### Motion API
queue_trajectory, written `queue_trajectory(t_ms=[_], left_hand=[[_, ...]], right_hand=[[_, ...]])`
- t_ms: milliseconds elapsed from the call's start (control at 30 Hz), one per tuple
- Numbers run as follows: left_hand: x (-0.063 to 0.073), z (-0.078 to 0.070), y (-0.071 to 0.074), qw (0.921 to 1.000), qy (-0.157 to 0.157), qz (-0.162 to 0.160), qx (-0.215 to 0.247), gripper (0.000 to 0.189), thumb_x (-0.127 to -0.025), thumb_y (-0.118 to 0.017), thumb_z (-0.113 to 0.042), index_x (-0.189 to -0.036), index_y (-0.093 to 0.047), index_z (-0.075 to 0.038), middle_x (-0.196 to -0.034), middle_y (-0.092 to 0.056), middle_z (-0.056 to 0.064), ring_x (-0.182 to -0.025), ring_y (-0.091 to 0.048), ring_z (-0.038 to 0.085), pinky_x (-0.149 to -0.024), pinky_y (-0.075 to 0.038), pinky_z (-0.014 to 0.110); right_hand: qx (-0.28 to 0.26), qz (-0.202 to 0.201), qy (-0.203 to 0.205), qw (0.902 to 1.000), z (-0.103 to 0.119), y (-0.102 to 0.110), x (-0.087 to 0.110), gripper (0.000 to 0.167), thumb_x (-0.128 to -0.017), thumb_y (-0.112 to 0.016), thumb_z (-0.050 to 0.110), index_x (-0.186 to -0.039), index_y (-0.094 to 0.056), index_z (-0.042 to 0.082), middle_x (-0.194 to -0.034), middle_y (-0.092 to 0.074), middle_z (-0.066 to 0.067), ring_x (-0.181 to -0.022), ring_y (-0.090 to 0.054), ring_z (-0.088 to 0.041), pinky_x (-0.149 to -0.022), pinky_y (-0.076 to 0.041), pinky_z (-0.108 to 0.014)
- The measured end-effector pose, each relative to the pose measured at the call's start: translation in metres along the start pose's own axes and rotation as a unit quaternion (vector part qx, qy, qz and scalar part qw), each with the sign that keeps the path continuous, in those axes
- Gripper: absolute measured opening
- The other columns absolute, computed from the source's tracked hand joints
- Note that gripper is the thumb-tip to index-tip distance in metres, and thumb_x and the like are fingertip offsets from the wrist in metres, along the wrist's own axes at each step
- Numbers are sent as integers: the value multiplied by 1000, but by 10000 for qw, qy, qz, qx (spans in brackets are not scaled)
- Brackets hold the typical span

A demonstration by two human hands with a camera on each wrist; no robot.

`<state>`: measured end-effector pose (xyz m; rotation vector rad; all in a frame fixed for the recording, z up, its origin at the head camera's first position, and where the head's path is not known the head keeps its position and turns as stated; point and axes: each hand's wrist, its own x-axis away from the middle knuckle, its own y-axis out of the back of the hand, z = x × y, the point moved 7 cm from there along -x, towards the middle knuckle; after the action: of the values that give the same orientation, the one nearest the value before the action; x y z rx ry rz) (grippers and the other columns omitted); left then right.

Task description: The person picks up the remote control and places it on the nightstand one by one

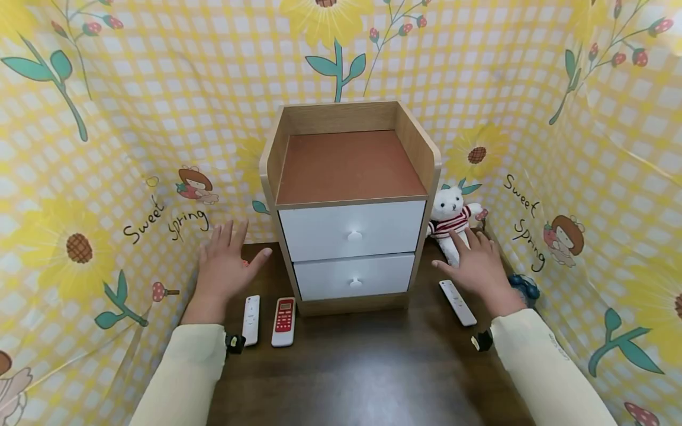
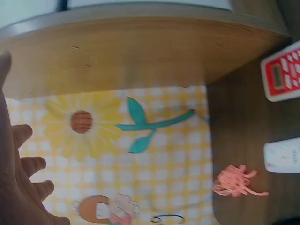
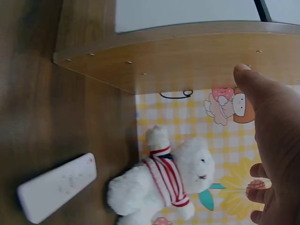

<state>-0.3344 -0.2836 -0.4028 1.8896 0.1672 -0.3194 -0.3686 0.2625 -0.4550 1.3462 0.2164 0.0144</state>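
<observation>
A small wooden cabinet (image 1: 354, 165) with two white drawers, both closed, stands in the middle of the head view. To its left, my left hand (image 1: 224, 263) hovers with fingers spread and holds nothing. On the other side my right hand (image 1: 476, 266) is likewise spread and holds nothing, just in front of a white teddy bear (image 1: 446, 204) in a striped sweater. Below the left hand lie a white remote (image 1: 251, 319) and a red-and-white remote (image 1: 283, 322). Another white remote (image 1: 457, 303) lies by the right hand. Coral yarn (image 2: 234, 181) shows in the left wrist view.
Yellow checked cloth (image 1: 213, 118) with sunflowers hangs around the back and sides. The dark wooden table (image 1: 351, 367) reaches toward the front. A dark blue bundle (image 1: 524, 289) sits beside the right wrist, partly hidden.
</observation>
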Motion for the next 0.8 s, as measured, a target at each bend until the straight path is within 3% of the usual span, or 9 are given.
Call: queue_trajectory(t_ms=[133,233,400,467,567,633,800], left_hand=[[0,-21,21,9971,-285,-346,608,93,-107,-46,-73,-177,-15,-21,-184,-9,18,-168,-7,50,-125,-8,83],[-1,-39,37,9895,-448,-596,1240,89,-108,-51,-67,-177,-17,-22,-184,-13,16,-168,-10,49,-127,-11,80],[-6,-63,57,9670,-564,-1051,2252,82,-108,-57,-57,-175,-25,-23,-179,-29,16,-165,-26,44,-129,-22,73],[-10,-70,64,9522,-575,-1203,2747,78,-109,-59,-51,-174,-30,-20,-176,-36,16,-163,-34,41,-129,-30,68],[-17,-79,73,9298,-492,-1259,3423,73,-109,-60,-44,-172,-35,-16,-172,-43,14,-158,-43,35,-127,-40,58],[-23,-84,78,9193,-345,-1211,3728,71,-109,-59,-44,-170,-38,-14,-171,-46,12,-157,-45,32,-127,-40,56],[-37,-97,94,9151,123,-994,3905,68,-110,-56,-51,-166,-46,-13,-164,-54,11,-152,-52,26,-127,-41,50]], right_hand=[[-527,7,-150,9985,-3,-8,12,95,-104,-64,61,-170,-30,2,-170,-31,-37,-155,-29,-62,-124,-27,-76],[-988,46,-378,9944,-9,-17,23,93,-104,-67,56,-169,-31,-1,-167,-34,-37,-153,-32,-62,-121,-34,-76],[-1287,-58,-658,9895,-25,-35,40,92,-103,-70,54,-166,-36,-3,-164,-39,-39,-149,-38,-61,-116,-39,-76],[-1339,-97,-764,9880,-30,-43,46,92,-102,-71,54,-165,-37,-4,-163,-41,-39,-148,-40,-62,-115,-40,-76],[-1402,-158,-885,9860,-38,-54,56,92,-101,-73,51,-163,-38,-7,-159,-44,-41,-145,-43,-62,-113,-42,-75],[-1429,-221,-944,9850,-42,-61,63,90,-101,-74,48,-162,-39,-8,-157,-46,-42,-143,-45,-62,-113,-43,-75],[-1480,-198,-1137,9822,-53,-76,79,88,-99,-76,46,-159,-43,-10,-153,-49,-43,-140,-49,-62,-110,-44,-75]])
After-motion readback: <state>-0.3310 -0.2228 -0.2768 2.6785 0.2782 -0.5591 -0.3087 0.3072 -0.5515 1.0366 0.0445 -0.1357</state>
